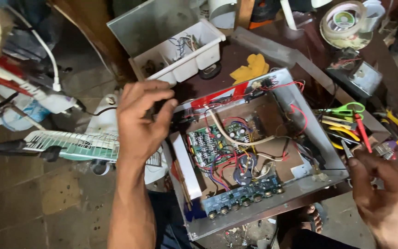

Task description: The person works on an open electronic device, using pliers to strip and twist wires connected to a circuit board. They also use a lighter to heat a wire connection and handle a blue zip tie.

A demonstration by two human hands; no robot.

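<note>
The open metal amplifier chassis (pixel 316 138), tilted at the worktop (pixel 236 60) edge, is being gripped at its left corner by the left hand (pixel 139 120), fingers clamped. Red-handled pliers (pixel 360 138) are being pinched by the right hand (pixel 388 198). Loose wires (pixel 236 138) could be snagged or shorted if the pliers slip.

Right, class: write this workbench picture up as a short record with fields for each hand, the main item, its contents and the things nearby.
Left hand: left hand grips the upper-left corner of the open metal case
Right hand: right hand at the case's right edge, pinching a thin tool, too small to identify
Case contents: green circuit board, coloured wires, a row of knobs along the front
Nearby: green-handled scissors, yellow cloth, white divided tray, tape roll
</note>
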